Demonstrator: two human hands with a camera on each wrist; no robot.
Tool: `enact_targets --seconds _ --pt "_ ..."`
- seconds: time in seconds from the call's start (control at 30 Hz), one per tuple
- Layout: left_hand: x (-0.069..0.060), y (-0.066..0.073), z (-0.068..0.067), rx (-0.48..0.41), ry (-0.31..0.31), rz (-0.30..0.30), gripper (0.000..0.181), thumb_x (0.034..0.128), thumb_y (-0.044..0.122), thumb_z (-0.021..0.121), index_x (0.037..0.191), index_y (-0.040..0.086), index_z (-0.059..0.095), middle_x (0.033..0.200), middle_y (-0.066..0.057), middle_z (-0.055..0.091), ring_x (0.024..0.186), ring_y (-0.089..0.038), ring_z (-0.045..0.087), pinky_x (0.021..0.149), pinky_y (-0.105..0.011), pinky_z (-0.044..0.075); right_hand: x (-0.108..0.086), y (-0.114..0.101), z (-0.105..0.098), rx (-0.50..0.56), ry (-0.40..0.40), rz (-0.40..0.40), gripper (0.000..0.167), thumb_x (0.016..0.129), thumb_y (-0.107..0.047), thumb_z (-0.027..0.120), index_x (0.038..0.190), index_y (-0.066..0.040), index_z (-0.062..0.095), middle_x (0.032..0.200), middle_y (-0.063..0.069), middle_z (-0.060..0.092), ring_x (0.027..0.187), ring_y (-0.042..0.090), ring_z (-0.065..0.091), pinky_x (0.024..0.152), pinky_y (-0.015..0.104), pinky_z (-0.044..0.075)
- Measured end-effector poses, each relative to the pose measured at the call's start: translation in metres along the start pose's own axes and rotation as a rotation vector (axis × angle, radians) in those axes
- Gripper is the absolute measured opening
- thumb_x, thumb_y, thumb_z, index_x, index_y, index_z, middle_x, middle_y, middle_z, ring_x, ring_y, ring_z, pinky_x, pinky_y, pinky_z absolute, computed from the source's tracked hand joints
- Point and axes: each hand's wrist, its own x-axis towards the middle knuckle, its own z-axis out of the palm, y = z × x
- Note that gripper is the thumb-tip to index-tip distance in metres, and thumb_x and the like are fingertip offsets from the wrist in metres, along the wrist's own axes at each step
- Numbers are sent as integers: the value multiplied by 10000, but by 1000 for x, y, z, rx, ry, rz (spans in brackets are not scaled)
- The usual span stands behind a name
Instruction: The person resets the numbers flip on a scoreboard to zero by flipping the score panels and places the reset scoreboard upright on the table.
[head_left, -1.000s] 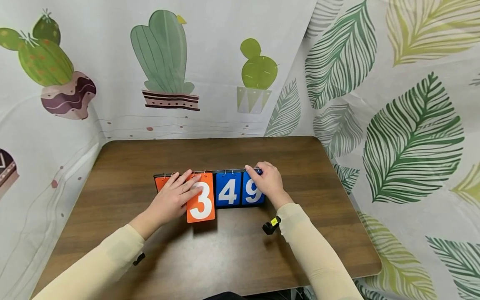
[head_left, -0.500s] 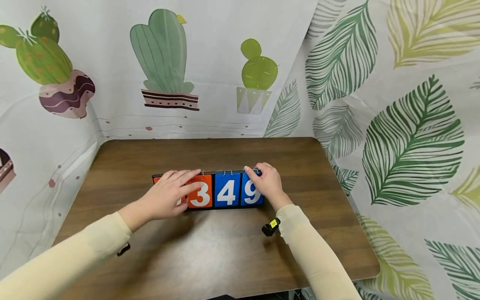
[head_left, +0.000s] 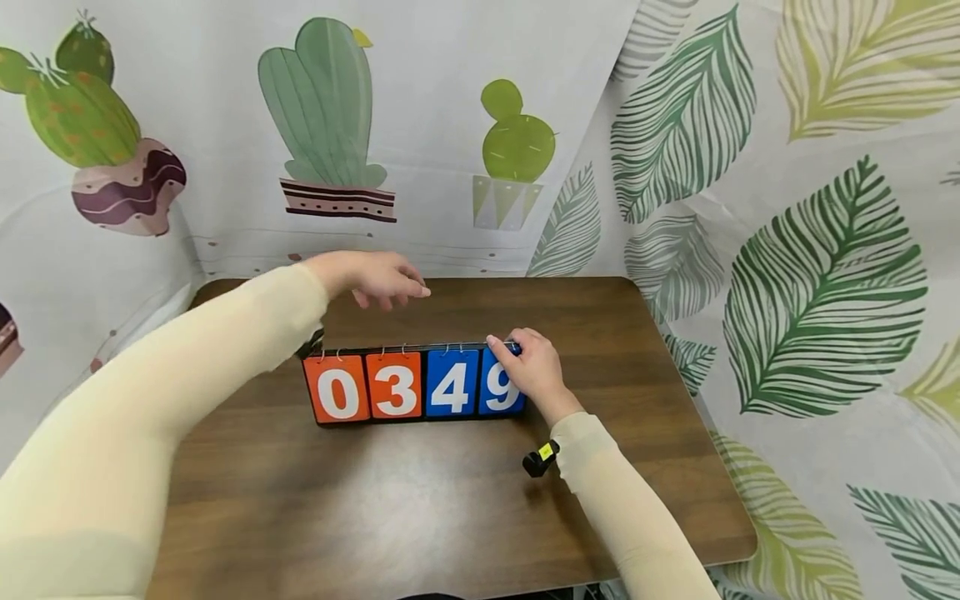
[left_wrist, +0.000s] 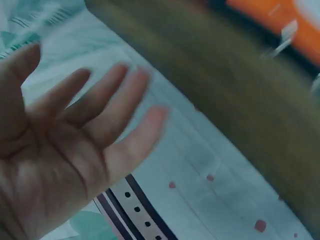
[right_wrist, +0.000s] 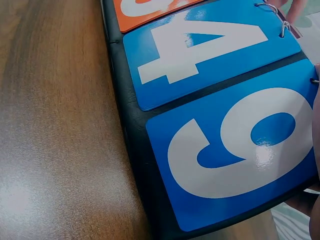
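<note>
A black flip scoreboard stands on the table with two orange cards, 0 (head_left: 339,393) and 3 (head_left: 393,388), and two blue cards, 4 (head_left: 452,385) and 9 (head_left: 498,390), hung on rings. My right hand (head_left: 537,367) grips the board's top right corner, thumb in front beside the 9. In the right wrist view the blue 9 card (right_wrist: 200,170) and 4 card (right_wrist: 210,47) fill much of the picture. My left hand (head_left: 386,278) is raised behind and above the board, holding nothing; the left wrist view shows this hand (left_wrist: 75,135) with its fingers spread, away from the cards.
The brown wooden table (head_left: 420,517) reaches back to a hanging cloth (head_left: 435,125) printed with cacti. Another cloth with large leaves (head_left: 832,283) hangs along the right side. A small black device (head_left: 540,459) is at my right wrist.
My left hand has left the orange cards and moved up and back behind the board. The lifted orange 3 card lies flat, and the 0 is uncovered. My right hand keeps its grip.
</note>
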Motion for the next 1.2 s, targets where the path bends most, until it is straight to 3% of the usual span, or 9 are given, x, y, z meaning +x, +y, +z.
enact_targets --seconds 0.1,0.2,0.4,0.57,0.73,0.87,1.0,1.1,1.2 --pt "11 7 -7 10 -149 -196 778 1015 577 533 1611 142 284 1337 -168 659 1060 -312 725 816 -470 615 -1 -1 0 2 -2 -9 545 969 -702 504 874 -194 678 975 12 674 885 222 624 757 397 593" --pt "26 5 3 8 -206 -340 890 956 610 623 1615 124 275 1283 -214 677 948 -313 767 807 -429 630 -1 -2 1 2 -5 -13 534 968 -695 510 876 -196 678 981 13 676 891 221 627 756 399 595" --pt "49 1 23 -141 -356 -523 1073 921 579 693 1642 33 115 1553 -332 422 1255 -438 640 1086 -433 508 -1 -5 2 3 -11 -9 519 968 -687 516 878 -202 678 983 7 669 899 216 627 753 396 598" --pt "52 6 27 -159 -395 -548 1065 940 510 697 1640 8 71 1683 -310 113 1396 -490 494 1173 -570 391 -1 -5 1 -7 -18 3 539 968 -703 498 905 -199 680 1030 19 678 931 232 635 788 416 606" --pt "57 -1 25 -141 -387 -542 1073 931 546 691 1643 20 84 1630 -346 262 1409 -484 485 1151 -570 419 0 -4 0 -14 -20 4 546 969 -709 489 910 -200 676 1027 21 673 930 235 636 788 416 607" --pt "63 -11 20 -108 -311 -521 998 948 553 671 1626 0 191 1555 -346 411 1370 -428 547 1093 -515 497 0 -3 -1 -13 -9 2 532 969 -699 499 893 -201 668 995 10 661 912 224 630 772 409 604" --pt "69 -20 16 -112 -275 -507 767 997 452 649 1559 4 382 1466 -268 529 1096 -289 646 972 -362 567 0 -1 -1 -11 -10 4 535 967 -705 496 888 -204 666 977 4 654 901 217 625 765 403 599" --pt "68 -23 13 -88 -251 -505 589 1017 415 626 1468 55 512 1077 -127 658 742 -157 576 746 -252 551 0 0 0 -8 -10 1 539 968 -710 491 878 -206 663 967 4 651 893 217 623 757 398 598" --pt "66 -25 10 -52 -202 -499 479 1011 423 630 1334 69 611 767 -7 550 546 -90 472 597 -213 482 1 1 0 -8 -5 -5 535 968 -703 499 872 -203 663 962 4 652 892 215 624 758 401 595"
